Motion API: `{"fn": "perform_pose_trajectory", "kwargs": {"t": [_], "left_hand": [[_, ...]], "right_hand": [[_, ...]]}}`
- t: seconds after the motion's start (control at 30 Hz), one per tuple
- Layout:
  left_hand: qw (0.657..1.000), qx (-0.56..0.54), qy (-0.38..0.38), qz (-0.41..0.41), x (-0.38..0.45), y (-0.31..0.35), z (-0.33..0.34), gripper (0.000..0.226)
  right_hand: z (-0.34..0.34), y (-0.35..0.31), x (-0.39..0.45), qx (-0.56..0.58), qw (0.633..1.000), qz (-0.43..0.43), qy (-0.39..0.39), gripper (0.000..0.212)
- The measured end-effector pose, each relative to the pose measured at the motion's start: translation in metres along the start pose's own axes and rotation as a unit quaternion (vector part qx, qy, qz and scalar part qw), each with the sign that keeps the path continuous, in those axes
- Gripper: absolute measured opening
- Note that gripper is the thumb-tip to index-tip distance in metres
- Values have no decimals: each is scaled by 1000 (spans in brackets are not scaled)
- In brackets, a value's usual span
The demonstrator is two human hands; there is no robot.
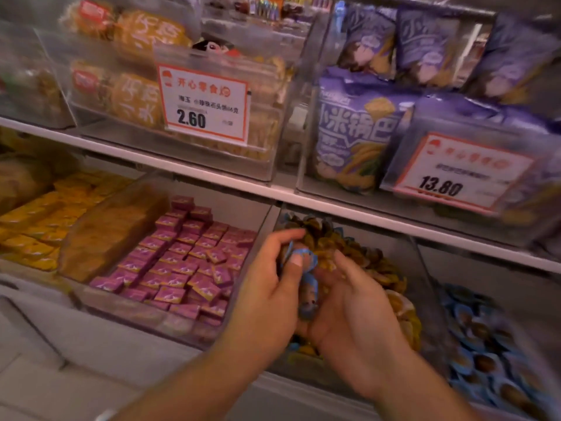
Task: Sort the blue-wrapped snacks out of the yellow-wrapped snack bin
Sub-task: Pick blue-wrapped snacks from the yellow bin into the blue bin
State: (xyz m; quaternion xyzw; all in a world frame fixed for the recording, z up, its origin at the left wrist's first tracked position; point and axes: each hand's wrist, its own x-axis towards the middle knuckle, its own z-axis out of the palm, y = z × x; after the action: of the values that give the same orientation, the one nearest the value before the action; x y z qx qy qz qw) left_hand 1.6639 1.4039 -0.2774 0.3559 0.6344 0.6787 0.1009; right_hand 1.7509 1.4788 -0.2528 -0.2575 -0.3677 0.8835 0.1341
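While the left hand (273,287) pinches blue-wrapped snacks (308,284) above the yellow-wrapped snack bin (425,268), fingers clamped, the right hand (355,311) cups beneath, half-curled; next, carrying them rightward seems due.

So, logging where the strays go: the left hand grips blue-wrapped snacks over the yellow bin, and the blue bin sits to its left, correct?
Not quite. In the head view the blue bin sits to the right of the yellow bin; pink boxes lie left. The left hand does grip blue-wrapped snacks.
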Motion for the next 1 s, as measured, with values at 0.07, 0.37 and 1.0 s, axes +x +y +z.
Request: {"fn": "perform_pose_trajectory", "kwargs": {"t": [0.07,0.37,1.0], "left_hand": [[983,139,-63,103,-9,-4,16,33],[926,206,-233,214,-22,-3,69,77],[918,273,-185,221,7,-10,51,32]], "right_hand": [[-3,-4,-10,49,998,-9,23,49],[-66,-46,-46,-45,979,-168,102,22],[-206,-131,-95,-525,740,-277,316,15]]}}
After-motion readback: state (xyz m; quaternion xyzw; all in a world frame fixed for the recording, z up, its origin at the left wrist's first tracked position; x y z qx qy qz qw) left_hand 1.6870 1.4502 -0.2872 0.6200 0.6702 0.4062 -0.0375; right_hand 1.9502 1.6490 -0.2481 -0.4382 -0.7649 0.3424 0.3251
